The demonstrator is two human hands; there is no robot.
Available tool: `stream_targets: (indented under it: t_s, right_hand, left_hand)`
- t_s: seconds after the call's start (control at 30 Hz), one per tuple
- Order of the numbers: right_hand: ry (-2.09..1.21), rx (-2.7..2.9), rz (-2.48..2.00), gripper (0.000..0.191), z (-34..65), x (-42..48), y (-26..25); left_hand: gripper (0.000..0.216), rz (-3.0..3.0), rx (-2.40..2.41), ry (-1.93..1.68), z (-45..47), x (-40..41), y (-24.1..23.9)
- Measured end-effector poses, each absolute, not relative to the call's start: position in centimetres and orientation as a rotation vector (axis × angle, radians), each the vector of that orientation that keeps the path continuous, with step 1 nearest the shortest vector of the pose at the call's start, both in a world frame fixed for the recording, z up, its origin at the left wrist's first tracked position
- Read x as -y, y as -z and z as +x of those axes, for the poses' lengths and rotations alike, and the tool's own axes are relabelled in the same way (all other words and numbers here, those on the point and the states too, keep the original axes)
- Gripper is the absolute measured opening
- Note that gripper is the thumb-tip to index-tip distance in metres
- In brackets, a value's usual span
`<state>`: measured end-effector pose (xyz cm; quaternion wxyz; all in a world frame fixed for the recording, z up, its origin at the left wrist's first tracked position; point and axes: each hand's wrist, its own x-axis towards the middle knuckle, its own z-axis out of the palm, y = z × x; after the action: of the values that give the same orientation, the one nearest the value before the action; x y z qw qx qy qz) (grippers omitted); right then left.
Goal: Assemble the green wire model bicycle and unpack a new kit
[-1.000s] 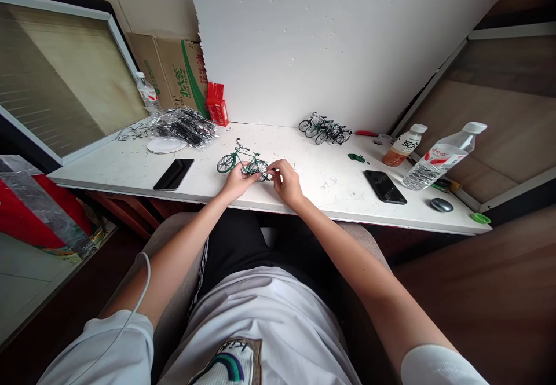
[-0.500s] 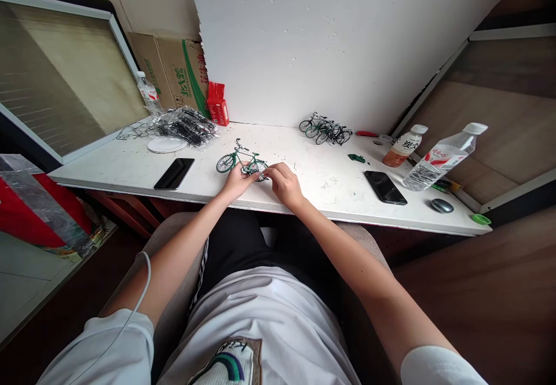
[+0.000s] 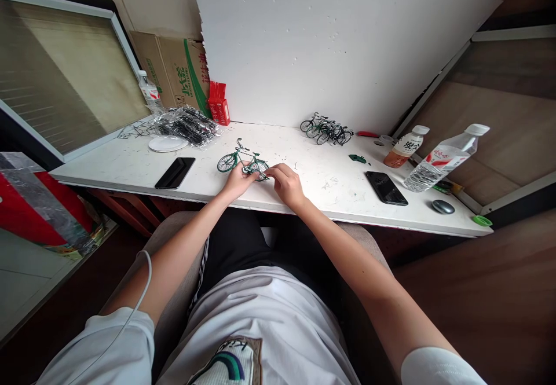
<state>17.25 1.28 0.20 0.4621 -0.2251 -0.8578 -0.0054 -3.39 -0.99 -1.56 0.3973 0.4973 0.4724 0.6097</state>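
A green model bicycle (image 3: pixel 238 158) is held just above the near part of the white table (image 3: pixel 208 182), its front wheel pointing left. My left hand (image 3: pixel 238 182) grips it low at the middle of the frame, thumb toward the rear wheel. With fingers pinched, my right hand (image 3: pixel 284 182) is at the right side of the rear wheel; whatever lies between its fingertips is too small to make out. Farther back stand several finished-looking model bicycles (image 3: pixel 325 128), dark and green, close together. A small green plastic piece (image 3: pixel 357 158) lies to their right.
At the left are a black phone (image 3: pixel 175 173), a white lid-like disc (image 3: pixel 168 143), bagged black parts (image 3: pixel 186 125) and a red box (image 3: pixel 219 104). On the right stand two bottles (image 3: pixel 406 146), another phone (image 3: pixel 386 187) and a mouse-like grey object (image 3: pixel 443 206). A white board (image 3: pixel 339 43) rises behind.
Both hands and the bicycle stay nearly in place. The whole view has shifted very slightly; nothing is visibly taken or let go.
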Motion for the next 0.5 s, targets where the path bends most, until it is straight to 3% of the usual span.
stream_targets:
  t_s: [0.2,0.5]
  right_hand:
    - [0.052,2.083,-0.573,0.028,17.15,-0.76,-0.78]
    - [0.202,2.087,-0.837,0.050,17.12,-1.08,-0.85]
  left_hand:
    - [0.052,1.257,-1.234,-1.542,-3.39,1.10,1.52]
    - [0.044,1.326,-1.317,-1.589,-3.02,1.70,0.86]
